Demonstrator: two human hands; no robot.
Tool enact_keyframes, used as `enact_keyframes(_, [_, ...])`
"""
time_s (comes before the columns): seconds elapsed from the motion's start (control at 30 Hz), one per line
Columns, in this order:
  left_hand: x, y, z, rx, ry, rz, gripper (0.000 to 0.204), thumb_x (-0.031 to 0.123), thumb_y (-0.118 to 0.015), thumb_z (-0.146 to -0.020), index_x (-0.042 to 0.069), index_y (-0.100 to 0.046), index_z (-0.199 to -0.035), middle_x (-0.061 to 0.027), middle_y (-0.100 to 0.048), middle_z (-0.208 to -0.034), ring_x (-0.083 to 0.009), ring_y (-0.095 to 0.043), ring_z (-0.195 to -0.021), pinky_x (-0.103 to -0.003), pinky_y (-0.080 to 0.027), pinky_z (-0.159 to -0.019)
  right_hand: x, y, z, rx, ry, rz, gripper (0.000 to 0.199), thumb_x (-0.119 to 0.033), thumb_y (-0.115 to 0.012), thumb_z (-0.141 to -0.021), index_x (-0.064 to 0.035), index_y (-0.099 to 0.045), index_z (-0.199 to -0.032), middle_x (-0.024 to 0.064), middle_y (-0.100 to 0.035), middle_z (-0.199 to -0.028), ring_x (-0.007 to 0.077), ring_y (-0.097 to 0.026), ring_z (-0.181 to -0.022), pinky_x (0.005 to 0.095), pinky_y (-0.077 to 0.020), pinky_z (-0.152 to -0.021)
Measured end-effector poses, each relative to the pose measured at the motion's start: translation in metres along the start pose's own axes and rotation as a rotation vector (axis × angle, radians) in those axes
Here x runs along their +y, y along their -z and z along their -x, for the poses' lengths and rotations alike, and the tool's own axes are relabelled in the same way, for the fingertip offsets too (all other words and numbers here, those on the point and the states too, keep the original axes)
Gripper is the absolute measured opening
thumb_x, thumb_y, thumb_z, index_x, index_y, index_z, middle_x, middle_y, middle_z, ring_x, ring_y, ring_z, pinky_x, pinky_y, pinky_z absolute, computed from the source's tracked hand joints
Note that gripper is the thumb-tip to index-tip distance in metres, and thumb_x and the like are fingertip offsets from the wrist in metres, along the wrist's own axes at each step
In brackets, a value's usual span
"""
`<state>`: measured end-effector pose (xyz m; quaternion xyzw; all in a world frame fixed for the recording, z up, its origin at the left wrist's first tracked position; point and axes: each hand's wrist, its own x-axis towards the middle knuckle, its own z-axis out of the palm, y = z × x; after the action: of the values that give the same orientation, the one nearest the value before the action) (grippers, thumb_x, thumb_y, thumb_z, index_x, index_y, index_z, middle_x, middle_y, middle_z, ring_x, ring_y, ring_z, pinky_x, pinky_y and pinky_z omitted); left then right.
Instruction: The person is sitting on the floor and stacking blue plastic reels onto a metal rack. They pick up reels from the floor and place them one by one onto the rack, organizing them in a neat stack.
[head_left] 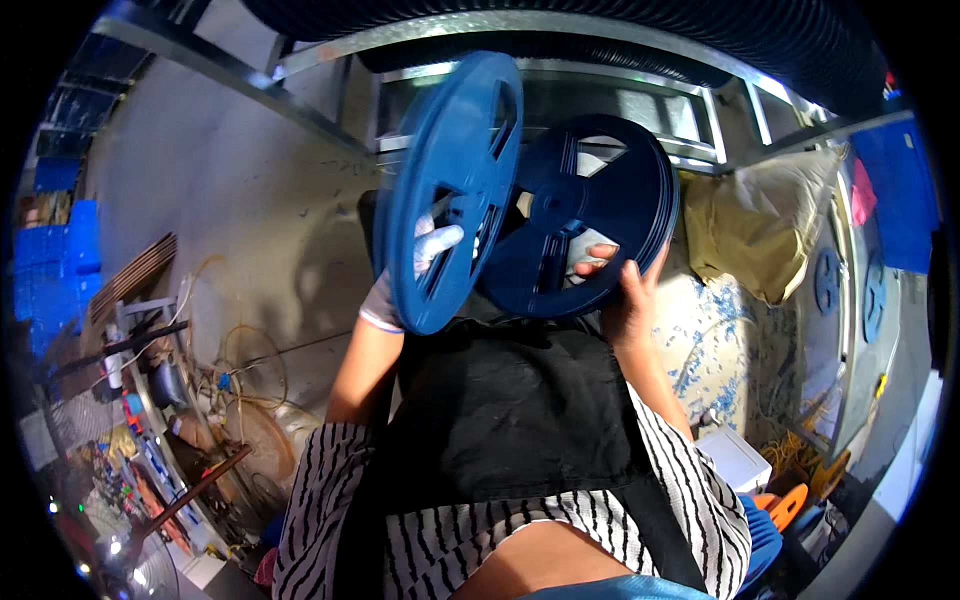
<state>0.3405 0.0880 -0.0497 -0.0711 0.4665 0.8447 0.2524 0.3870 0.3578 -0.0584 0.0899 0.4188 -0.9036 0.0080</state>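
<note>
My left hand [432,250], in a white glove, grips a blue plastic reel disc [480,160] that stands nearly on edge. Its fingers reach through one of the cut-outs. Bare and closed on the lower right rim, my right hand [632,305] holds a second blue reel disc [555,205], which is tilted towards me. Several parallel rim lines show on that one, and I cannot tell whether it is a stack. The two discs overlap in view near the middle, above my black apron [510,420].
Ahead run a metal frame [590,25] and a black corrugated hose [700,40]. A tan sack [765,215] stands at the right, near blue scraps [715,340] on the floor. More blue discs [828,280] lie farther right. A cluttered rack [165,440] is at the left.
</note>
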Motion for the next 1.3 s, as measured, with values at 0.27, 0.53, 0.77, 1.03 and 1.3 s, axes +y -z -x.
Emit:
enact_keyframes(0.27, [0.028, 0.068, 0.072, -0.289, -0.184, 0.589, 0.070, 0.027, -0.061, -0.085, -0.003, -0.032, -0.141, -0.0333, -0.045, -0.128, -0.0403, -0.057, -0.109, -0.052, -0.050, -0.094, 0.006, -0.010, -0.004, 0.001, -0.005, 0.056, 0.065, -0.025, -0.053, -0.095, -0.0238, -0.015, -0.147, 0.0133, -0.060, -0.101, 0.0258, -0.062, -0.084, 0.0408, -0.0509, -0.079])
enact_keyframes(0.53, [0.072, 0.108, 0.090, -0.159, -0.338, 0.464, 0.078, 0.026, -0.064, -0.079, -0.012, -0.029, -0.138, -0.0297, -0.048, -0.130, -0.0426, -0.055, -0.112, -0.051, -0.048, -0.096, 0.011, -0.018, -0.010, -0.041, -0.046, 0.047, 0.060, -0.021, -0.051, -0.096, -0.0258, -0.018, -0.146, 0.0112, -0.059, -0.099, 0.0253, -0.061, -0.088, 0.0404, -0.0499, -0.082])
enact_keyframes(0.77, [0.111, 0.119, 0.091, -0.148, -0.358, 0.393, 0.071, 0.023, -0.063, -0.081, -0.010, -0.033, -0.137, -0.0242, -0.051, -0.130, -0.0340, -0.059, -0.111, -0.047, -0.048, -0.099, 0.020, -0.025, -0.010, 0.014, -0.030, 0.069, 0.060, -0.023, -0.054, -0.095, -0.0260, -0.020, -0.145, 0.0098, -0.057, -0.097, 0.0233, -0.058, -0.087, 0.0398, -0.0500, -0.083])
enact_keyframes(1.03, [0.139, 0.108, 0.066, -0.001, -0.668, 0.067, 0.060, 0.024, -0.064, -0.082, 0.001, -0.045, -0.134, -0.0189, -0.057, -0.123, -0.0259, -0.064, -0.102, -0.039, -0.055, -0.087, 0.028, -0.046, -0.018, -0.021, 0.005, 0.178, 0.055, -0.021, -0.056, -0.094, -0.0201, -0.025, -0.139, 0.0087, -0.056, -0.088, 0.0225, -0.057, -0.081, 0.0413, -0.0507, -0.077])
enact_keyframes(1.3, [0.185, 0.112, 0.034, 0.099, -0.927, -0.336, 0.048, 0.023, -0.064, -0.089, 0.004, -0.054, -0.131, -0.0020, -0.059, -0.100, -0.0093, -0.054, -0.085, -0.022, -0.046, -0.078, 0.047, -0.038, -0.031, -0.030, -0.067, 0.202, 0.035, -0.024, -0.056, -0.094, -0.0155, -0.040, -0.124, 0.0094, -0.057, -0.091, 0.0255, -0.057, -0.088, 0.0465, -0.0492, -0.083])
